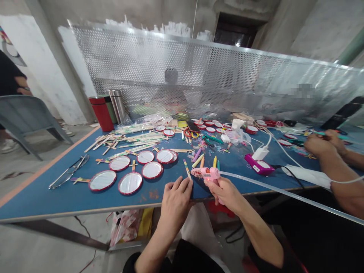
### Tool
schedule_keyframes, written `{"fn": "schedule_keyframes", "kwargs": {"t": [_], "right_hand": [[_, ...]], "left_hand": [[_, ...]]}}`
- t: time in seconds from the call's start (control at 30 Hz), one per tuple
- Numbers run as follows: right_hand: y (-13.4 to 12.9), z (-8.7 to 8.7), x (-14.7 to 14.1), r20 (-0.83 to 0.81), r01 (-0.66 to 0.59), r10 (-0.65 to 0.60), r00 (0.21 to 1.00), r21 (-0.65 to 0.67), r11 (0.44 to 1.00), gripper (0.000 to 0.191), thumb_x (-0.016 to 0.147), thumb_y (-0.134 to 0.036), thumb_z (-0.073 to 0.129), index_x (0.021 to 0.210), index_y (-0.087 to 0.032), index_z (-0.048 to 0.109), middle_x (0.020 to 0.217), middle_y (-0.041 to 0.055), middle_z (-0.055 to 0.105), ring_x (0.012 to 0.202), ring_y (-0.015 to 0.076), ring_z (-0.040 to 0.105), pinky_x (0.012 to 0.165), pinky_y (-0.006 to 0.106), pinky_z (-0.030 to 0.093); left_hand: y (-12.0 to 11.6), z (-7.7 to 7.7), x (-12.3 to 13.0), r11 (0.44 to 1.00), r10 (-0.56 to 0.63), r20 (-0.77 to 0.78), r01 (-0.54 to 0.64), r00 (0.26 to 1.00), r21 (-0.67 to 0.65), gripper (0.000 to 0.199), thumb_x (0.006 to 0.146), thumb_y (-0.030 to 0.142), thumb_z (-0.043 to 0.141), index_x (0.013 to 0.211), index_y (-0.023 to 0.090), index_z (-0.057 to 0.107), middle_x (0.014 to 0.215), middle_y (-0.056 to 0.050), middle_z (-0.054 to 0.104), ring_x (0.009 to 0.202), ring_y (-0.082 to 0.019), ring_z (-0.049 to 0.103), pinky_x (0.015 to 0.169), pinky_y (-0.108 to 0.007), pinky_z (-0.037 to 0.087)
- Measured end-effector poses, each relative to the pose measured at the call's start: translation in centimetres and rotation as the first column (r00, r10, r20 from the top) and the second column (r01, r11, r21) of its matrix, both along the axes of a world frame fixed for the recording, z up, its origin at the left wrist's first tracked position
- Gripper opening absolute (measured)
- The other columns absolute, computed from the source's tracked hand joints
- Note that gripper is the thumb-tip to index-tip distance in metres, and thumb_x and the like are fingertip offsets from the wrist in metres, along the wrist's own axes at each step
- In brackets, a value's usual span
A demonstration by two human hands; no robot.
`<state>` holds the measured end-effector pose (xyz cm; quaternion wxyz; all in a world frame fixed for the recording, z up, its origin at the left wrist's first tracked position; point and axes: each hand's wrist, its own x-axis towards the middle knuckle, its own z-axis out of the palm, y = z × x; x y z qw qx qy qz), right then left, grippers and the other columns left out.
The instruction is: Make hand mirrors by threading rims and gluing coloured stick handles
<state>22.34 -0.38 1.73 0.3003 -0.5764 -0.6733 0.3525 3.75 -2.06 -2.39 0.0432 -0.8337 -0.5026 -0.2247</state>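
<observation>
My left hand (176, 195) rests at the table's front edge, its fingertips pressing on the lower end of a small wooden stick (187, 168) with a coloured upper part. My right hand (223, 189) is wrapped round the handle of a pink glue gun (207, 173). The gun's nozzle points left, close beside the stick. A long clear glue stick (264, 189) runs from the back of the gun to the right. Just beyond the gun lie crayon-like sticks, one of them purple (196, 155). Round red-rimmed discs, one of them with a stick handle (130, 183), lie to the left.
Eyeglasses (69, 172) lie at the left. Loose wooden sticks (136, 140), a red bottle (101, 113) and a steel bottle (117, 106) stand or lie farther back. A purple power block (259, 165) with cables is at the right, near another person's hands (321, 146). A perforated metal panel (199, 76) borders the back.
</observation>
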Motion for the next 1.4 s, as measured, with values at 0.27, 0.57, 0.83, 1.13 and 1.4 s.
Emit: {"fn": "schedule_keyframes", "kwargs": {"t": [0.27, 0.57, 0.83, 1.13, 1.4], "right_hand": [[-0.11, -0.02, 0.01, -0.016, 0.007, -0.007, 1.000, -0.017, 1.000, 0.045, 0.088, -0.049, 0.049, 0.051, -0.023, 0.044, 0.038, -0.0027, 0.048, 0.035, 0.0133, 0.049, 0.040, 0.025, 0.039], [-0.37, 0.19, 0.15, 0.063, -0.008, 0.010, 0.998, -0.024, 1.000, 0.046, 0.090, -0.045, 0.044, 0.051, -0.022, 0.042, 0.040, -0.0025, 0.049, 0.037, 0.0121, 0.051, 0.044, 0.023, 0.042], [-0.30, -0.13, 0.36, 0.044, -0.020, 0.021, 0.999, -0.019, 1.000, 0.046, 0.090, -0.045, 0.045, 0.051, -0.022, 0.041, 0.040, -0.0037, 0.047, 0.036, 0.0113, 0.050, 0.043, 0.022, 0.043], [-0.43, 0.05, 0.19, 0.048, -0.013, 0.014, 0.999, -0.022, 1.000, 0.046, 0.090, -0.047, 0.045, 0.050, -0.022, 0.042, 0.041, -0.0034, 0.047, 0.037, 0.0116, 0.050, 0.043, 0.022, 0.043], [-0.43, -0.09, 0.32, 0.050, -0.023, 0.023, 0.998, -0.012, 1.000, 0.044, 0.090, -0.047, 0.045, 0.053, -0.022, 0.043, 0.042, -0.0040, 0.046, 0.037, 0.0115, 0.050, 0.043, 0.022, 0.043]], "left_hand": [[0.00, -0.15, -0.08, 1.000, -0.001, 0.009, 0.001, 1.000, 0.009, 0.055, 0.080, 0.030, 0.071, 0.130, 0.019, 0.050, 0.133, -0.006, 0.061, 0.124, -0.027, 0.052, 0.089, -0.043, 0.044], [-0.04, 0.03, 0.00, 1.000, -0.005, 0.003, 0.005, 1.000, 0.017, 0.057, 0.079, 0.032, 0.073, 0.129, 0.019, 0.050, 0.131, -0.006, 0.062, 0.123, -0.027, 0.053, 0.088, -0.042, 0.044], [-0.06, -0.10, -0.03, 1.000, -0.001, 0.011, 0.001, 1.000, 0.008, 0.059, 0.078, 0.031, 0.074, 0.130, 0.019, 0.050, 0.132, -0.007, 0.061, 0.124, -0.028, 0.053, 0.088, -0.044, 0.045], [0.08, -0.28, -0.05, 1.000, -0.012, 0.058, 0.012, 0.998, 0.004, 0.053, 0.077, 0.031, 0.074, 0.124, 0.017, 0.054, 0.132, -0.008, 0.062, 0.124, -0.028, 0.053, 0.089, -0.045, 0.045], [0.14, -0.42, -0.08, 1.000, -0.012, 0.048, 0.012, 0.999, 0.015, 0.050, 0.078, 0.029, 0.073, 0.124, 0.018, 0.054, 0.131, -0.008, 0.062, 0.123, -0.028, 0.054, 0.089, -0.045, 0.046]]}}
